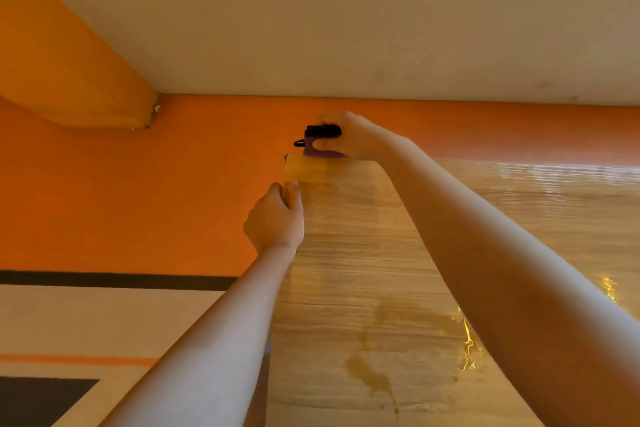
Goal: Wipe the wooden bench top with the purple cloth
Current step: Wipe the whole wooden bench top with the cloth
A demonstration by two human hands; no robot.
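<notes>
Wooden tabletop (363, 288) fills the lower right of the view, a long grained board running away from the person toward an orange wall (138, 201), with a pale wall (346, 28) above it. The board's left edge is free, dropping off beside the wall and the striped floor (86, 315) below; its far end meets the orange band. A wet-looking stain (372, 374) lies on the near part of the board, with bright glints to its right, so that stretch looks unwiped, though that is only a judgement. The right hand (353, 135) reaches to the far left corner, its grip closed on the purple cloth (320, 151), which is pressed on the board at that corner; a small dark object (320, 132) sits in the same hand above the cloth, and what it is cannot be told. The left hand (277, 222) rests on the board's left edge just short of the corner, fingers curled over the side, steadying and holding nothing else. A yellowish patch (304, 168) marks the corner between the two hands. The step in hand appears to be wiping the far corner; the next move calls for drawing the cloth back along the grain toward the stain, keeping it flat and inside the left edge. Open room lies to the right and near.
</notes>
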